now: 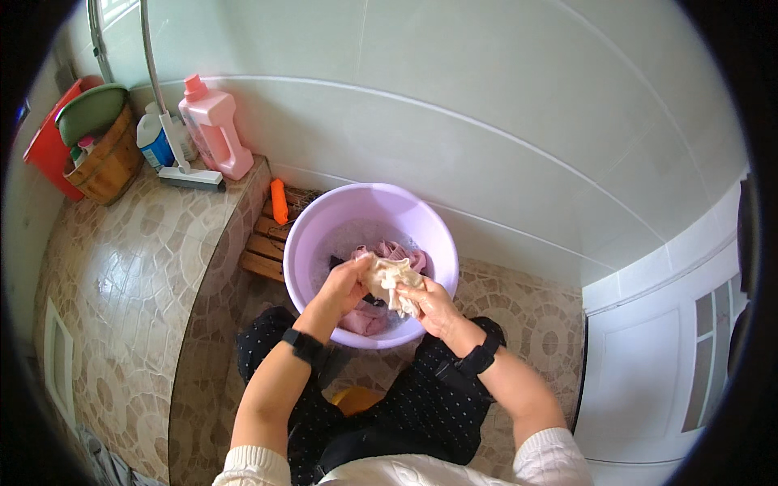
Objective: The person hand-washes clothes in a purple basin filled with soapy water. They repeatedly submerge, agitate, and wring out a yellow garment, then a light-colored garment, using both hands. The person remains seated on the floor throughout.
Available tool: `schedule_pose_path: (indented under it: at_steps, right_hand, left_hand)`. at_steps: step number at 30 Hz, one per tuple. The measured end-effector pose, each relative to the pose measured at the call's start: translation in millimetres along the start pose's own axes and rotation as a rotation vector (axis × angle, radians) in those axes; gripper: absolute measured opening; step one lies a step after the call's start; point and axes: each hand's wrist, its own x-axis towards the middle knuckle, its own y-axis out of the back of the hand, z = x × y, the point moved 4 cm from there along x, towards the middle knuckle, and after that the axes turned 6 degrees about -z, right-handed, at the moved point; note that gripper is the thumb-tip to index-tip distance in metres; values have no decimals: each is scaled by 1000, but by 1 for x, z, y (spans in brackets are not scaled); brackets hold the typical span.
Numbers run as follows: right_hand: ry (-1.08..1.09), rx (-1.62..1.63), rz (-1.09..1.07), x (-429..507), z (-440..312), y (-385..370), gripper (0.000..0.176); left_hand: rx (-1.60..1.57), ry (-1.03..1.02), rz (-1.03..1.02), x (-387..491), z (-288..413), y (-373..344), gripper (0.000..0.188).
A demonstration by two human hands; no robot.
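Note:
Both of my hands grip a wet, cream-coloured cloth (394, 278) above a lilac plastic basin (295, 273). My left hand (344, 284) pinches its left end, and my right hand (433, 305) holds its bunched right side, fingers wet. Below the cloth, pink fabric (406, 253) lies in sudsy water (358, 232), with more pink fabric (363, 320) at the basin's near side. Some dark cloth shows partly under my hands. Each wrist wears a black band.
Left of the basin, an orange cylindrical item (279, 201) lies on a slatted wooden stand (262, 246). The tiled ledge (152, 243) holds a pink detergent bottle (234, 143), a squeegee-like floor tool (191, 177), a wooden bucket (112, 164) and a red basin (51, 152). A white door (635, 376) is at right.

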Motion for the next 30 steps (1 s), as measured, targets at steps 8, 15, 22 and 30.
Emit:
schedule_pose_path:
  at_steps: [8,15,22,30]
  right_hand:
    - [802,-988,195,35,-8,-19,34]
    - [721,-1069,134,86,0,-31,21]
    - [603,-1110,83,102,16,-36,19]
    - [323,-593,194,129,11,25,28]
  left_hand:
    - [-69,-34,145,17,-22,35,22]
    - [-118,-182,303,53,-35,39,30]
    - [63,-71,284,58,-26,47,20]
    - [174,-11,290,43,-5,19,29]
